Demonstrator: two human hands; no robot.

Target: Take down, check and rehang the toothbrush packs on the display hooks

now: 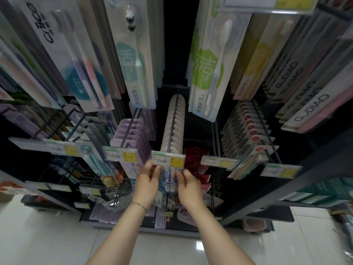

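Observation:
Both hands reach under the middle display hook (172,123), which carries a long row of pale round-topped toothbrush packs (174,119). My left hand (148,181) and my right hand (188,185) grip the two sides of a clear toothbrush pack (170,178) with blue and pink brushes, just below the hook's price tag (169,158). The tag hides the pack's top, so I cannot tell whether it hangs on the hook.
Neighbouring hooks hold purple packs (131,134) on the left and white-and-red packs (246,131) on the right. Large packs (210,64) hang from the upper row overhead. Red packets (196,165) sit behind my right hand. White tiled floor (57,236) lies below.

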